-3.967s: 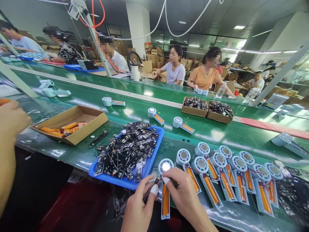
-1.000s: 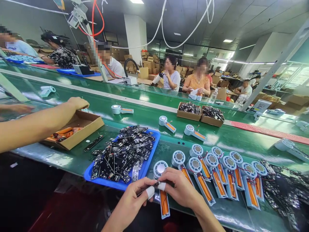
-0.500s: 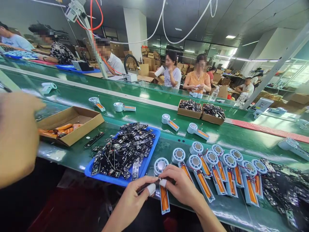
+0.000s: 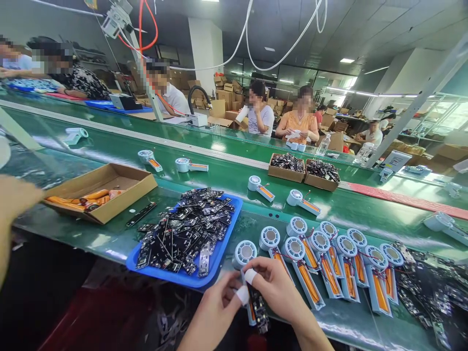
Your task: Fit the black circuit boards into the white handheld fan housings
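My left hand (image 4: 215, 312) and my right hand (image 4: 276, 290) meet at the near edge of the green bench over one pale blue fan housing (image 4: 244, 253) with a round head. Together they pinch a narrow black circuit board (image 4: 258, 307) that lies along the housing's handle. White tape wraps a fingertip on each hand. Just left of my hands a blue tray (image 4: 219, 253) is heaped with several black circuit boards (image 4: 183, 229). To the right lies a row of several more fan housings (image 4: 329, 258) with orange batteries and red wires.
A cardboard box (image 4: 126, 192) with orange parts sits at the left, a co-worker's arm (image 4: 10, 204) beside it. Single housings (image 4: 261, 187) ride the green conveyor (image 4: 219, 170). Two small boxes of boards (image 4: 305, 170) stand beyond. Several people work across the line.
The black board, held off to the left of the housing before, now lies along its handle over the orange battery. The co-worker's arm drew back left. Housings on the conveyor shifted right.
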The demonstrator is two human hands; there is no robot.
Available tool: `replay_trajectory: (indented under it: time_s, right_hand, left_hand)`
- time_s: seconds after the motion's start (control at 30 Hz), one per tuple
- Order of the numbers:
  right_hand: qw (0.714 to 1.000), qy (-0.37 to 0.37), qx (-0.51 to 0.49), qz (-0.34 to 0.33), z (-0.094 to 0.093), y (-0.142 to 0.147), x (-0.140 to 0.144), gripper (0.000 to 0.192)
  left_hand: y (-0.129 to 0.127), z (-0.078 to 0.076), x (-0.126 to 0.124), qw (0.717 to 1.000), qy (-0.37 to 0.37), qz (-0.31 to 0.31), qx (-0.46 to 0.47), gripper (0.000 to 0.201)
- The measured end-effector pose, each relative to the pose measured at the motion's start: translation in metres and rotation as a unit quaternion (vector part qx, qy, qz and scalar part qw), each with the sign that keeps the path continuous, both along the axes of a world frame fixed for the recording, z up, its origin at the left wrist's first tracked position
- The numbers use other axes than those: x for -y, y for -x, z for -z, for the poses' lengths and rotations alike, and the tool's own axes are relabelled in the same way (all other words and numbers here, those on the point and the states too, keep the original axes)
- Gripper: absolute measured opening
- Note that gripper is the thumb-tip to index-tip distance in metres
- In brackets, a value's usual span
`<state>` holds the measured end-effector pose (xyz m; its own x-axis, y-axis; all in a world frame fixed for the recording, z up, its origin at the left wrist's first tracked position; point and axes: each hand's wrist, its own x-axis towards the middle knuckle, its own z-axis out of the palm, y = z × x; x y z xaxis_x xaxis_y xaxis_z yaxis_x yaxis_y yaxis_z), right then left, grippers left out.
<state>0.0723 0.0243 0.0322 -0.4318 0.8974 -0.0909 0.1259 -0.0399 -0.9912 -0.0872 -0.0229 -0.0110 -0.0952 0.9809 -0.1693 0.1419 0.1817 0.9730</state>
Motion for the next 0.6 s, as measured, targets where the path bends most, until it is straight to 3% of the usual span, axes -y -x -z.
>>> replay_trajectory:
  time_s: [0.07,0.17,0.27,0.33,0.47,0.6]
  right_hand:
    - [0.999,0.020,-0.047,-0.011,-0.003,-0.001,0.001,0.020]
    - [0.994,0.027,-0.099,-0.027,-0.008,-0.002,0.007,0.024]
    - [0.994,0.009,-0.094,-0.050,-0.011,-0.003,0.016,0.027]
    - [0.996,-0.036,-0.051,-0.057,-0.014,-0.004,0.021,0.022]
    - [0.987,-0.142,0.036,-0.059,-0.019,-0.007,0.028,0.012]
    - [0.997,-0.078,-0.008,-0.009,-0.016,-0.012,0.022,0.016]
  left_hand:
    - [-0.004,0.003,-0.007,0.999,0.017,0.030,0.003,0.044]
    - [-0.009,0.003,-0.008,0.992,0.025,0.063,0.107,0.044]
    - [-0.011,0.003,-0.003,0.976,0.041,0.004,0.212,0.056]
    - [-0.012,0.001,0.000,0.960,0.088,-0.048,0.262,0.058]
    - [-0.020,-0.013,-0.001,0.923,0.148,-0.028,0.355,0.042]
    - [-0.026,-0.021,-0.003,0.929,0.092,-0.055,0.355,0.051]
